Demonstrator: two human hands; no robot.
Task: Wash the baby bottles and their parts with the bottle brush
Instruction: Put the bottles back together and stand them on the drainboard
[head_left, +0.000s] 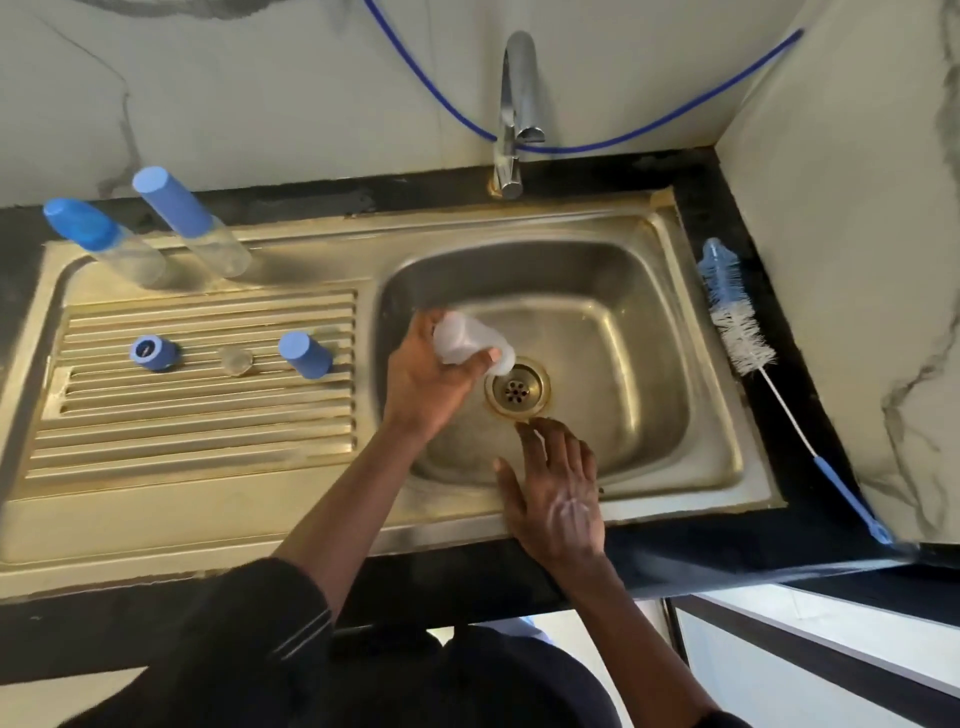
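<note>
My left hand (426, 379) grips a clear baby bottle (467, 340), tipped mouth-down over the drain (517, 388) of the sink basin (675, 332); the bottle is blurred. My right hand (553, 491) hovers flat over the basin's front rim, fingers straight, holding nothing. The bottle brush (743, 332), blue and white bristles on a thin blue-ended handle, lies on the black counter to the right of the sink. On the draining board lie a blue ring (152, 352), a clear teat (235, 360) and a blue cap (305, 355).
Two capped bottles (104, 241) (192, 221) stand at the back of the draining board (197, 441). The tap (517, 111) rises behind the basin with a blue hose (623, 137) hanging along the marble wall. A marble side wall (857, 260) closes in the right.
</note>
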